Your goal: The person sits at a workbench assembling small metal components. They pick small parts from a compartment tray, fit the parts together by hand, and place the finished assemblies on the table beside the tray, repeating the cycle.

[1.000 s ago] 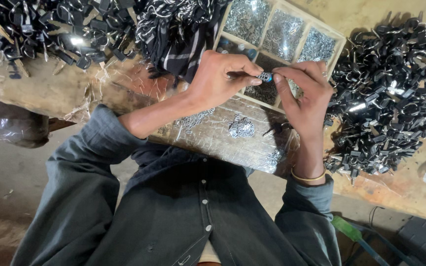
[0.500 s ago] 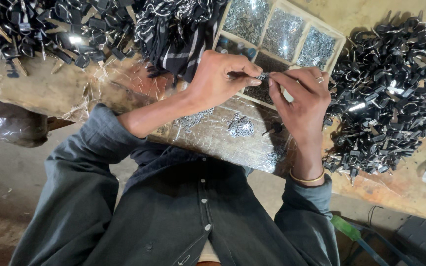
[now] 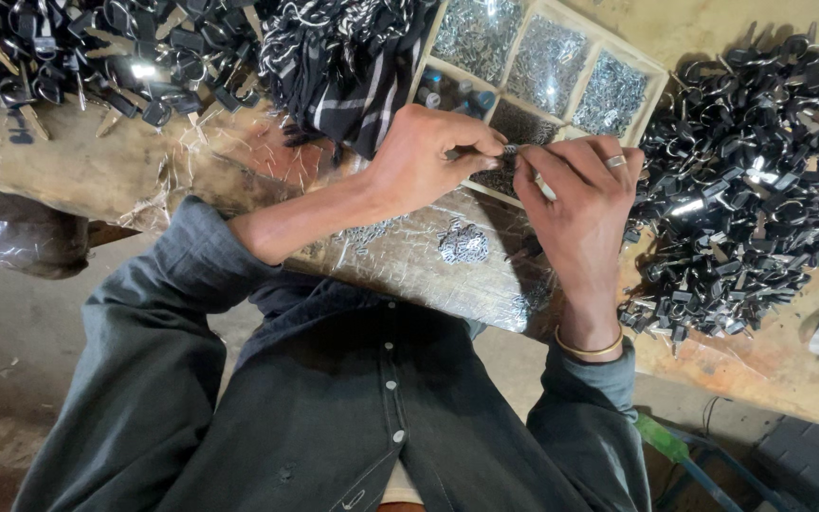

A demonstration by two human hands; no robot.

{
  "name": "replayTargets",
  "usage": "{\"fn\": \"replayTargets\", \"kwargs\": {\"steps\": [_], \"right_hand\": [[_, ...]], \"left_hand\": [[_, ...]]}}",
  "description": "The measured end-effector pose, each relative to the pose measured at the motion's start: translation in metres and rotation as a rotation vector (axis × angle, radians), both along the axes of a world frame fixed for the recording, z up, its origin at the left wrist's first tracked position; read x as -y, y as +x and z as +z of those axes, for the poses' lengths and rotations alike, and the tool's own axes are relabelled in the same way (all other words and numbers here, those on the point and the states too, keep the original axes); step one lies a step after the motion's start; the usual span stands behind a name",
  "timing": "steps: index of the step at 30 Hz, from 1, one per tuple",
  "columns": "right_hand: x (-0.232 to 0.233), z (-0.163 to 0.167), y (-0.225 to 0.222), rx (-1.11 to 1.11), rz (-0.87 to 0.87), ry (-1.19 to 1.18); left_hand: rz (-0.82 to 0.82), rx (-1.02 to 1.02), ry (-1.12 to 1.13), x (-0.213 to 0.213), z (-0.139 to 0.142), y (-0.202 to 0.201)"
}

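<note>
— Wooden bench (image 3: 68, 161), crinkled plastic sheet over it; what's between the fingers?

— Something small and slim (image 3: 514, 152), too tiny to name; it lies crosswise, left to right, over the near edge of the divided tray (image 3: 651, 81); both hands meet on it.

— Which hand has it?

— Left hand (image 3: 428, 156) pinches its left end, fingers closed tight; right hand (image 3: 575, 194) pinches the right end, ring showing; neither is nearer.

— Around them?

— Black key heads (image 3: 760, 209) heaped right; striped cloth (image 3: 343, 57) far left.

A tiny silver metal piece (image 3: 509, 150) was pinched between the fingertips of both hands, held level above the divided wooden tray (image 3: 654, 78), too small to see clearly.
</note>
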State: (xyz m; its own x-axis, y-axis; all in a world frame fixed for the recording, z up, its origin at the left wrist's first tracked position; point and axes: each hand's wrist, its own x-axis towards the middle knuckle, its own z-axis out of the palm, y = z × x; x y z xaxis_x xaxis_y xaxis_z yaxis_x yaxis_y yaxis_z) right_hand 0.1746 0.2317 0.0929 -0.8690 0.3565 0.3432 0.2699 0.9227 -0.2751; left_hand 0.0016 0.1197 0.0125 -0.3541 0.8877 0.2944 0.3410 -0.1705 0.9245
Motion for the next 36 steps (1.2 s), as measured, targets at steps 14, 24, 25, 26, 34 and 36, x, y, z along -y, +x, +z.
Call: {"fn": "replayTargets", "kwargs": {"steps": [14,24,25,26,34,36], "right_hand": [[0.003,-0.006,-0.005,-0.009,-0.003,-0.016],[-0.016,-0.009,0.001,-0.022,-0.001,-0.216],[-0.017,-0.012,0.001,-0.058,0.011,-0.316],[-0.017,-0.015,0.002,-0.117,-0.030,-0.430],[-0.015,-0.027,0.001,-0.235,-0.050,-0.831],[-0.015,-0.026,0.002,-0.211,-0.048,-0.792]], "left_hand": [[-0.024,-0.107,0.002,0.003,-0.006,-0.001],[0.019,0.053,0.011,0.002,0.003,-0.007],[0.013,0.062,0.011,0.002,0.003,-0.008],[0.008,0.073,0.010,0.002,0.004,-0.007],[0.007,0.049,0.041,0.001,0.004,-0.008],[0.007,0.044,0.042,0.000,0.005,-0.008]]}}
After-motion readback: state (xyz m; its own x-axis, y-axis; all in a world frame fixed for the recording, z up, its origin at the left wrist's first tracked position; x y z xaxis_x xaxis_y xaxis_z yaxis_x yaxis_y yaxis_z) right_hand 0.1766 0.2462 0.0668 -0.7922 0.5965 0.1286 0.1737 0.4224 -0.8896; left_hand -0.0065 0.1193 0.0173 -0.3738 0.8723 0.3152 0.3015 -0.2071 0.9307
